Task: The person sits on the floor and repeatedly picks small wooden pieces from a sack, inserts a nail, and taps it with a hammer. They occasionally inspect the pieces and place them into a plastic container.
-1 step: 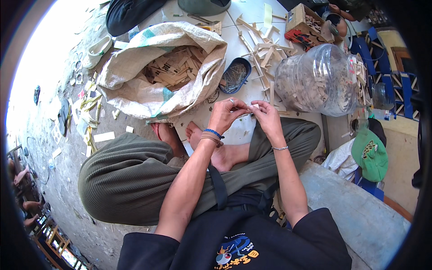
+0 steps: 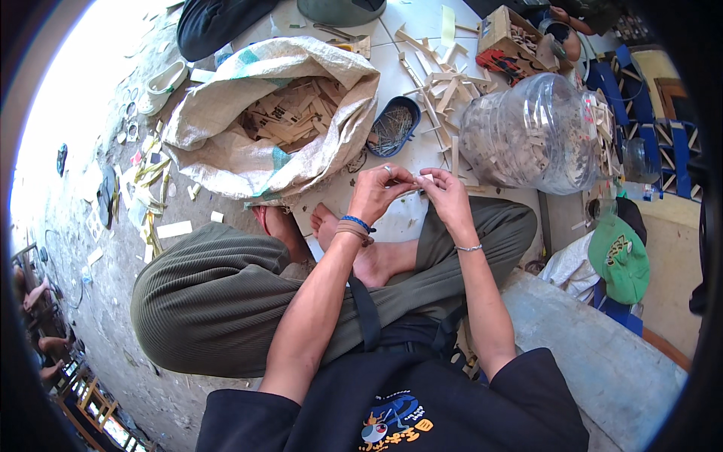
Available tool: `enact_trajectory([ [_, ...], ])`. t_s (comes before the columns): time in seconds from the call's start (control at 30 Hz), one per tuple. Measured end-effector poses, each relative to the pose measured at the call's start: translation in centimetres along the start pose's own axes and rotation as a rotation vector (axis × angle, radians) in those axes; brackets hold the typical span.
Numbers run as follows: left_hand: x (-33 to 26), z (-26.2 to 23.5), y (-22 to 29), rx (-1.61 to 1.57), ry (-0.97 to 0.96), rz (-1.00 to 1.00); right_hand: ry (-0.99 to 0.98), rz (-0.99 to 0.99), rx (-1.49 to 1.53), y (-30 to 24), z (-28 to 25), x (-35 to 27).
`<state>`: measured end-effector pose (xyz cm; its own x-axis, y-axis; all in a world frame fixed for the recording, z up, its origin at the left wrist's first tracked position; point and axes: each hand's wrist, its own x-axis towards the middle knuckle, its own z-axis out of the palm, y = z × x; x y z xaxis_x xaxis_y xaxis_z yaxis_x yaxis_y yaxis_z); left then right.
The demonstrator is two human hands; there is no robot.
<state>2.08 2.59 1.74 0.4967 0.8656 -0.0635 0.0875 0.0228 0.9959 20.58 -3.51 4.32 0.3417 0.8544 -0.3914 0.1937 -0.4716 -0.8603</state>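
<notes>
My left hand (image 2: 379,193) and my right hand (image 2: 449,197) meet in front of me, above my crossed legs. Both pinch a small thin wooden stick (image 2: 416,186) between the fingertips. The left hand wears a ring, with blue and brown bands on its wrist; the right wrist carries a thin bracelet. Just beyond the hands lies a dark blue oval tin (image 2: 393,126) full of thin metal nails. Loose wooden sticks (image 2: 440,87) lie scattered on the white board (image 2: 392,215) behind it. My bare foot (image 2: 331,224) rests below the left hand.
An open woven sack (image 2: 226,154) of small wooden pieces sits at the far left. A large clear plastic jug (image 2: 538,135) lies on its side at the right. A green cap (image 2: 621,256) lies at the right edge. A cardboard box (image 2: 501,30) and another person's hand (image 2: 563,19) are at the top right.
</notes>
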Motion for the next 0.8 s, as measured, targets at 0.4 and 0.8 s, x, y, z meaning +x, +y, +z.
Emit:
enact_trajectory([
  [0.4, 0.1, 0.2, -0.4, -0.075, 0.008, -0.038, 0.184, -0.057, -0.357, -0.2, -2.3, -1.6],
  [0.8, 0.3, 0.3, -1.0, -0.13, 0.007, -0.042, 0.198, 0.032, -0.762, 0.0, -5.7, -9.5],
])
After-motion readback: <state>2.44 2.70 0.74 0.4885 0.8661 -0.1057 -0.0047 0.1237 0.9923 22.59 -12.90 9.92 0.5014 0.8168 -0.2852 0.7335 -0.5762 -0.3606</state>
